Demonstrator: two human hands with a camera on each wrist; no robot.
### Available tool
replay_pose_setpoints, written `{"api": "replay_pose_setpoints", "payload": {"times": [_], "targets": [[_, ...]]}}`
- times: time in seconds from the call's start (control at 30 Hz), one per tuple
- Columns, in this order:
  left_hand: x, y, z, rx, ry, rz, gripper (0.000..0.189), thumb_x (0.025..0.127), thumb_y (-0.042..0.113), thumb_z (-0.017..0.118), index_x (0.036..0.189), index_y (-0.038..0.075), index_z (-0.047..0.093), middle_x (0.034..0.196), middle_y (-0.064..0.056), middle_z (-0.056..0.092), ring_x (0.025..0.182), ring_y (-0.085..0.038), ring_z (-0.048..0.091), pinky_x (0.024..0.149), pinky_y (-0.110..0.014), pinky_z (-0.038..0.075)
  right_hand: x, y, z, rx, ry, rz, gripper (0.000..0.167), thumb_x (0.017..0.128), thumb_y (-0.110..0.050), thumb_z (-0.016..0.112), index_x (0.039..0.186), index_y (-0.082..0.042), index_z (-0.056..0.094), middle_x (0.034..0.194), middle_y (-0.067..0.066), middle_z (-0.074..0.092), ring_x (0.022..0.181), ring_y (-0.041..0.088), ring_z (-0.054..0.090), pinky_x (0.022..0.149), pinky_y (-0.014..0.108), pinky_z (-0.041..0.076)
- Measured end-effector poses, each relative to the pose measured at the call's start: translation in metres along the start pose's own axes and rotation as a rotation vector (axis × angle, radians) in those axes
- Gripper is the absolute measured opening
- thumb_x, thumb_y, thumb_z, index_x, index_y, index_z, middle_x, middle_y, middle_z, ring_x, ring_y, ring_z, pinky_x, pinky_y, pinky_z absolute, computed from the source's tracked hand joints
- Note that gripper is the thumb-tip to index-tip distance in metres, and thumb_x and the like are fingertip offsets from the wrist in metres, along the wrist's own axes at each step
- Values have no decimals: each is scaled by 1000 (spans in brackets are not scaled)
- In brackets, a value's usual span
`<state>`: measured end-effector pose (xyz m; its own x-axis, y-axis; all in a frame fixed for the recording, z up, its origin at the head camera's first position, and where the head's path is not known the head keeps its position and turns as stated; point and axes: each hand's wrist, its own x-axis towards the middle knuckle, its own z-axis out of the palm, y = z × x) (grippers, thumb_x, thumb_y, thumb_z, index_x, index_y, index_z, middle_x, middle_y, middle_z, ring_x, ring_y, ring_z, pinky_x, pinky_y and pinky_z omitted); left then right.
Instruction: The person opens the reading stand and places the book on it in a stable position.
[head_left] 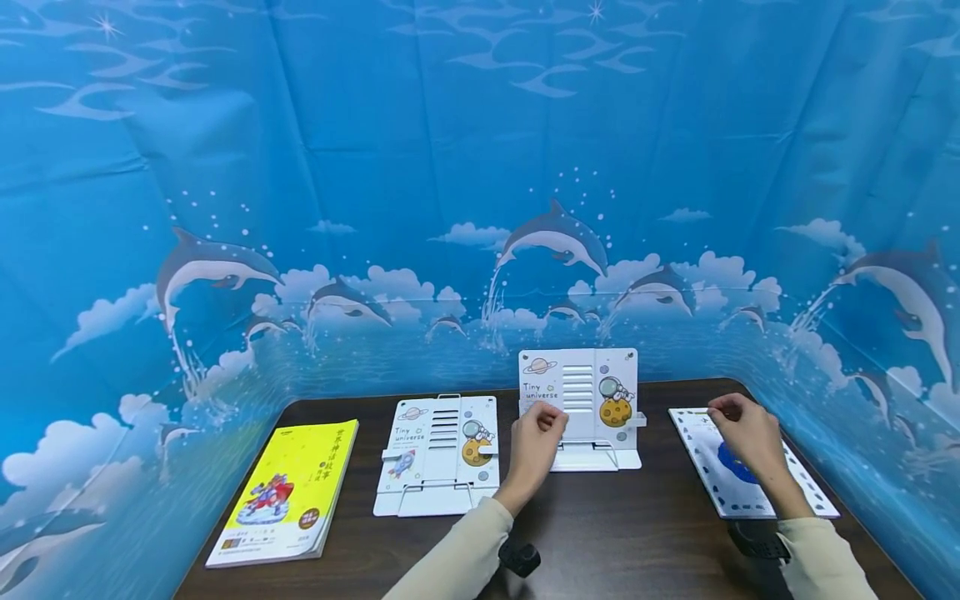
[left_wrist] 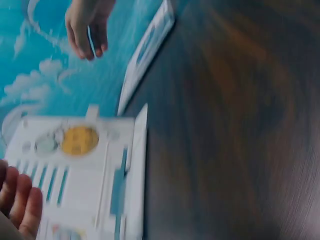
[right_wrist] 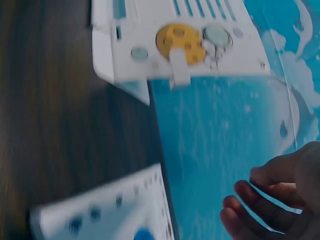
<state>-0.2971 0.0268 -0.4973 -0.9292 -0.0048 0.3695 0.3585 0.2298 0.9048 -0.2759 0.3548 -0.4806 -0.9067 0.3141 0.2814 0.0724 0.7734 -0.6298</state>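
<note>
Here, loosely curled, empty hands point(head_left: 536, 446) point(head_left: 752, 435) (well apart) partly hide a bookstand point(head_left: 588, 427) and white book point(head_left: 729, 483).

Head view: diffuse, bright light is reaching the backdrop point(head_left: 420, 167), with a pale sheen showing at upper left; its print is appearing clear. Wrist views: dimmer light is prevailing, blur is softening the stand point(left_wrist: 80, 185), and, in the left one, a brownish sheen is crossing the table point(left_wrist: 235, 130).
</note>
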Motion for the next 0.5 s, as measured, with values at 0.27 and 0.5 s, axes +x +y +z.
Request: {"api": "replay_pose_setpoints", "payload": {"times": [0.27, 0.5], "targets": [[-38, 16, 38, -214, -230, -207, 15, 101, 6, 67, 97, -5, 77, 78, -13, 76, 63, -4, 65, 63, -23, 62, -10, 45, -31, -118, -185, 119, 39, 103, -18, 64, 120, 17, 58, 111, 39, 64, 85, 38, 62, 64, 42, 53], [-67, 18, 66, -176, -322, -263, 17, 100, 2, 63, 93, -4, 76, 77, -13, 78, 63, -9, 71, 59, -24, 61, -17, 77, -34, -293, -337, 302, 63, 100, -23, 67, 126, 29, 43, 118, 48, 52, 103, 54, 56, 89, 62, 54]]}}
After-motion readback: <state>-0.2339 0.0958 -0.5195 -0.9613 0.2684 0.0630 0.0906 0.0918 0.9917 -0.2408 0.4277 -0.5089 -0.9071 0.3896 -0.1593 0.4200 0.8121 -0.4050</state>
